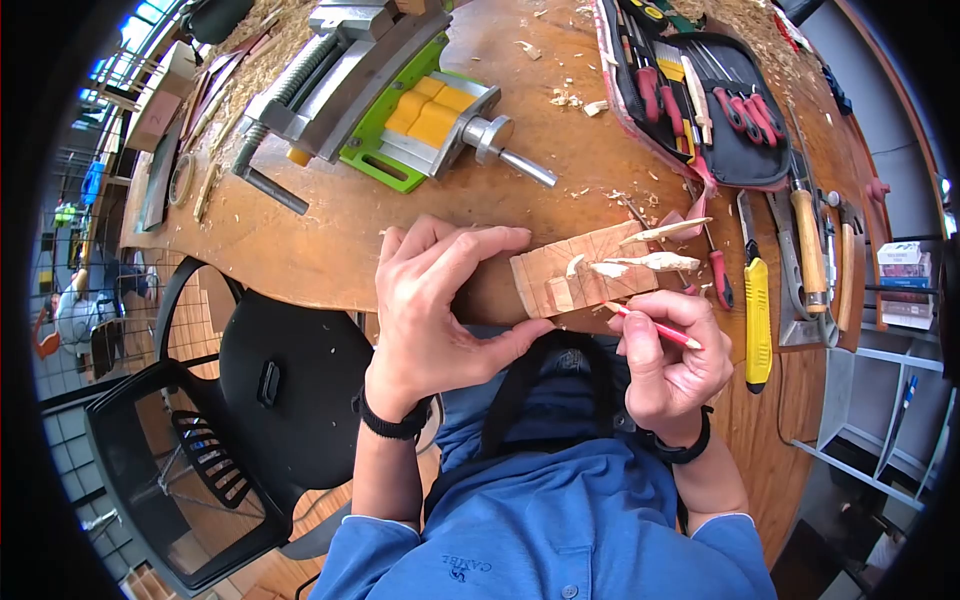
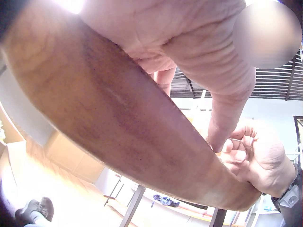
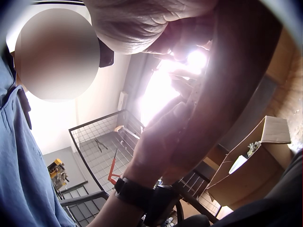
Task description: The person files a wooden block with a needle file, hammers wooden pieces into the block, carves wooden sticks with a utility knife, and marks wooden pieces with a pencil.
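Observation:
A wooden block marked with pencil lines lies at the table's front edge in the head view. My left hand holds its left end, with the index finger by the far corner and the thumb at the near one. In my right hand a red pencil is pinched between thumb and fingers, its tip right at the block's near edge. A pale carved piece of wood lies across the block, and a thin pointed stick is just beyond it. Both wrist views show the table's underside, which hides most of the block.
A metal vise with green and yellow parts stands at the back left. At the back right lies a tool pouch with red-handled tools. A yellow utility knife and a wooden-handled tool lie right. A black chair stands left.

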### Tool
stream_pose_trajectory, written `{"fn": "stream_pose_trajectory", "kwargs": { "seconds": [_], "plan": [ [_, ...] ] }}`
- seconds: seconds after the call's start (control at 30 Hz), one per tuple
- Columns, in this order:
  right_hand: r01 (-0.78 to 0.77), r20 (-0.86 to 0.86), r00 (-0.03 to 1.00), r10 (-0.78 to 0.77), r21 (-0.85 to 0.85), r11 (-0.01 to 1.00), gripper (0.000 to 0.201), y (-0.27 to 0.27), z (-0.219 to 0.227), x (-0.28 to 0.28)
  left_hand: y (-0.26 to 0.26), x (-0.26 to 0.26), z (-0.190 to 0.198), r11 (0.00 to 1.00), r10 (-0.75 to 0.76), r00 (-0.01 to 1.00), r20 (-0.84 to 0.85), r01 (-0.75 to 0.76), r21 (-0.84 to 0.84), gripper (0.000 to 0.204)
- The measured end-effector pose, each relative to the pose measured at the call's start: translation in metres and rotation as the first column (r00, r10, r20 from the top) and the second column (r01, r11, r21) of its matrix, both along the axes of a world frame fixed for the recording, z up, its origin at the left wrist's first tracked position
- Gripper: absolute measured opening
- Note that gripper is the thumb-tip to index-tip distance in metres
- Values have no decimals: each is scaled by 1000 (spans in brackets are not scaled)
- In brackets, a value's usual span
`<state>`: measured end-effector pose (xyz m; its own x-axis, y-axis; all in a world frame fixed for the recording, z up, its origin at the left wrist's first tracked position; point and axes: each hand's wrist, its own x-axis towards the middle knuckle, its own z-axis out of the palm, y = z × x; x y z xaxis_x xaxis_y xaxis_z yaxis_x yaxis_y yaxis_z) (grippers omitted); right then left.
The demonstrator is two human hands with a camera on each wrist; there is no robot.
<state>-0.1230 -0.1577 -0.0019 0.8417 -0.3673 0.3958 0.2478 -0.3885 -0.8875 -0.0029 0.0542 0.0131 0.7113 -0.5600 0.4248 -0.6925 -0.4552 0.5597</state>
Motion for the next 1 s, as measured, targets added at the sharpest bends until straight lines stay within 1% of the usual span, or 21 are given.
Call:
{"fn": "stream_pose_trajectory", "kwargs": {
  "seconds": [0.03, 0.07, 0.13, 0.23, 0.3, 0.37, 0.4, 0.43, 0.5, 0.53, 0.6, 0.63, 0.67, 0.7, 0.73, 0.77, 0.83, 0.87, 0.9, 0.97, 1.0],
  "plan": [
    [-7, -1, 1000, 7, 10, 1000, 7, 0, 1, 0, 0, -1, 0, 999, 5, 1000, -13, -5, 35, 66],
    [-2, 3, 1000, 2, 11, 1000, 7, -1, 1, -1, 0, 0, -2, 999, 0, 1000, -8, 1, 35, 66],
    [-21, 8, 1000, 21, 36, 999, 7, -3, 1, -2, -1, 0, -4, 1000, 14, 1000, 7, -13, -18, 68],
    [-51, 36, 998, 49, 66, 996, 8, -7, -2, -6, 0, -1, -3, 1000, 13, 1000, -24, -14, -13, 72],
    [-76, 59, 996, 72, 66, 995, 9, -10, 0, -6, 1, -1, -5, 1000, 14, 1000, -11, -15, -20, 73],
    [-81, 164, 985, 53, 167, 983, 10, -9, -3, -8, 1, 0, -7, 999, 17, 1000, 0, -17, -27, 73],
    [-67, 209, 978, 19, 222, 973, 10, -8, -9, -13, 0, 0, -8, 998, 20, 999, 26, -18, -60, 75],
    [-48, 198, 980, -15, 306, 951, 10, -6, -10, -18, 0, 1, -9, 995, 23, 998, 51, -18, -93, 76],
    [-73, 259, 965, -33, 388, 919, 11, -7, -16, -22, -1, 0, -9, 995, 27, 998, 49, -22, -94, 77],
    [-72, 262, 964, -34, 386, 920, 11, -7, -16, -22, -1, -1, -9, 996, 31, 999, 44, -27, -91, 77],
    [-93, 296, 953, -68, 497, 863, 12, -6, -16, -21, -1, -1, -9, 996, 32, 998, 53, -27, -90, 77],
    [-94, 301, 951, -70, 499, 861, 12, -6, -16, -20, 0, -1, -9, 996, 35, 998, 59, -30, -88, 77],
    [-125, 318, 946, -65, 542, 831, 12, -7, -16, -17, 0, -2, -8, 996, 34, 997, 67, -29, -86, 77],
    [-158, 336, 940, -59, 582, 798, 12, -8, -15, -15, 1, -3, -6, 996, 35, 999, 34, -32, -84, 78],
    [-149, 311, 949, -57, 598, 788, 13, -8, -12, -14, 2, -4, -4, 996, 38, 999, 4, -38, -83, 78],
    [-163, 326, 944, -52, 597, 786, 13, -8, -11, -13, 3, -3, -4, 996, 44, 999, 20, -42, -82, 78],
    [-147, 305, 951, -60, 611, 778, 12, -8, -13, -13, 8, -2, -5, 976, 22, 988, -153, -55, -213, 81],
    [-157, 323, 945, -55, 594, 789, 10, -8, -14, -12, 11, -2, -9, 964, 14, 975, -221, -72, -257, 84],
    [-176, 343, 938, -47, 590, 788, 10, -8, -16, -12, 12, -3, -6, 963, 22, 979, -201, -74, -259, 84],
    [-128, 322, 945, -62, 535, 835, 9, -9, -20, -12, 13, -4, 3, 885, -75, 902, -425, -136, -445, 86],
    [-110, 335, 939, -77, 507, 855, 8, -8, -20, -9, 15, -2, 6, 868, -94, 897, -432, -138, -476, 84]
  ]
}}
